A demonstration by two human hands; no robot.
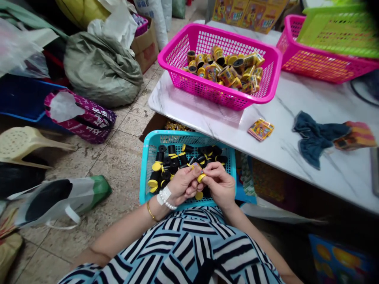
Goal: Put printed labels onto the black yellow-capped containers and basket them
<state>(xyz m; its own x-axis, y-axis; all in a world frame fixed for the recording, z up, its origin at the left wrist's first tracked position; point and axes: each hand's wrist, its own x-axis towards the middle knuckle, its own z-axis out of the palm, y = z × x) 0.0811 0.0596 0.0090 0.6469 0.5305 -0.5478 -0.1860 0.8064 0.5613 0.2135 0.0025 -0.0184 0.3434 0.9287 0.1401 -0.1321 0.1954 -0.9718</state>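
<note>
Both hands meet over a blue basket (143, 173) on my lap side of the table. My left hand (183, 183) is closed around a small canister, mostly hidden by the fingers, with a bit of printed wrap showing. Its yellow cap (201, 178) sits between the two hands, pinched by the fingertips of my right hand (220, 183). Beneath them, the basket holds many black canisters (172, 149) with yellow caps, some upright and some lying over. On the table, a pink basket (207, 92) contains canisters in printed yellow wrap (227, 75).
A small stack of printed labels (261, 129) lies on the marble-patterned table (278, 157), near a dark blue cloth (316, 134). Another pink basket (314, 65) with a green one (340, 31) stands at right. Bags (100, 71) and a stool (20, 142) are on the left floor.
</note>
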